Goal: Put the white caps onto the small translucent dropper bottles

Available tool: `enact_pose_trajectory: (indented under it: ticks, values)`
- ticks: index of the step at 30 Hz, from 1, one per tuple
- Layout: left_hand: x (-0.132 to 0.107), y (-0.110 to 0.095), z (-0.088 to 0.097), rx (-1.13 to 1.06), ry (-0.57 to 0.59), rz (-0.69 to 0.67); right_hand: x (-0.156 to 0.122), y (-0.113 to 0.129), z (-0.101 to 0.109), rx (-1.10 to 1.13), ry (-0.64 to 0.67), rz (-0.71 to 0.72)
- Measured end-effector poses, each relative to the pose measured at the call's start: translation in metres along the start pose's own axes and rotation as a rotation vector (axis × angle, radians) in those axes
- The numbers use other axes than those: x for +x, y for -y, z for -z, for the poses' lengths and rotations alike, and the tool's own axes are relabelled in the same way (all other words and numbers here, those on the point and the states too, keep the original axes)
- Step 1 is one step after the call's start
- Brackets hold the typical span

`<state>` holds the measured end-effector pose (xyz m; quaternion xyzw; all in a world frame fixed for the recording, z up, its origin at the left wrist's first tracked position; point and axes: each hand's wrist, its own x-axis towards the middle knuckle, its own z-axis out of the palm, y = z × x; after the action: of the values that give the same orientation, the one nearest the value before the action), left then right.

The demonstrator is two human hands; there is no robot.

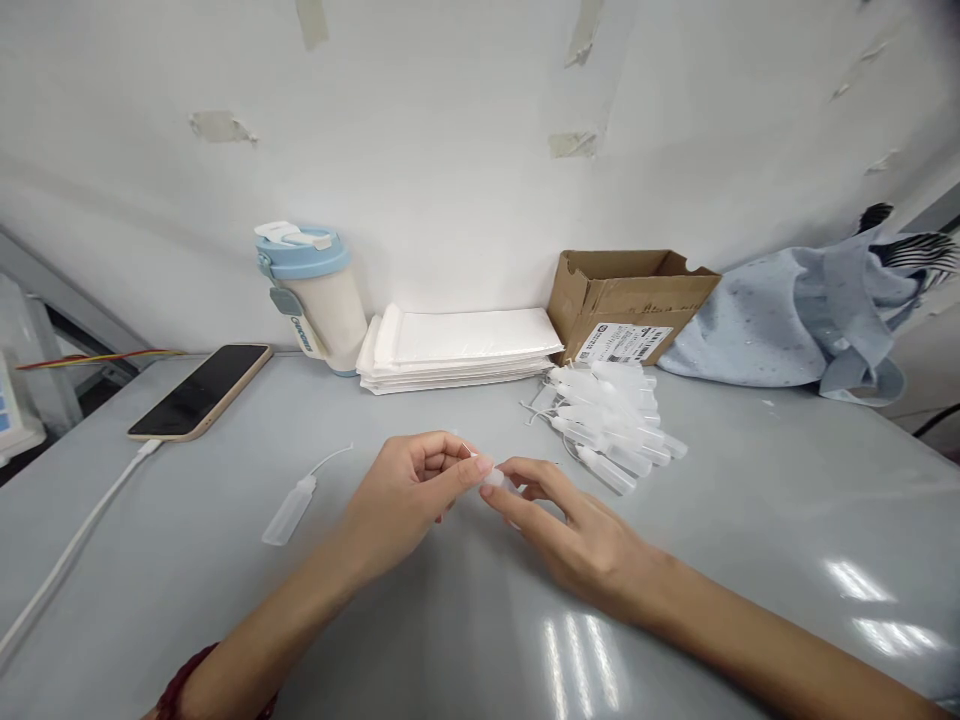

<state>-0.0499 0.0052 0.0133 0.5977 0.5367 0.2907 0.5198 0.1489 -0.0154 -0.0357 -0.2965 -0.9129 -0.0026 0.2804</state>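
Note:
My left hand (409,495) and my right hand (570,535) meet over the middle of the grey table (750,560). Both pinch a small translucent plastic piece (493,478) between their fingertips; the left fingers are curled round one end, the right fingertips touch the other. What exactly the piece is stays too small to tell. A single needle-tip squeeze bottle (292,507) lies on the table to the left of my left hand. A pile of several such bottles (611,420) lies just beyond my right hand.
Against the wall stand a blue-lidded tumbler (311,295), a stack of white padded envelopes (457,350) and an open cardboard box (626,300). A phone (202,390) on a white cable lies at the left. Light blue cloth (802,320) is heaped at the right.

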Motion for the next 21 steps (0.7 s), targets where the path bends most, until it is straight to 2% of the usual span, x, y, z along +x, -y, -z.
enact_pose_trajectory:
  ticks: [3,15,18,21]
  values:
    - [0.0007,-0.0013,0.0023,-0.035,0.054,0.037,0.0003,-0.0021,-0.0005,-0.032,-0.029,0.053]
    - [0.0004,0.0053,-0.0002,-0.113,0.043,0.001,0.0003,-0.0017,0.0001,-0.104,0.009,0.033]
    - [0.0015,0.0062,0.0001,-0.119,0.061,-0.021,0.0019,-0.0018,-0.0015,0.057,-0.031,0.010]
    - [0.0032,0.0071,0.0020,-0.095,0.065,-0.060,0.0066,0.0003,0.0005,0.399,-0.064,-0.082]
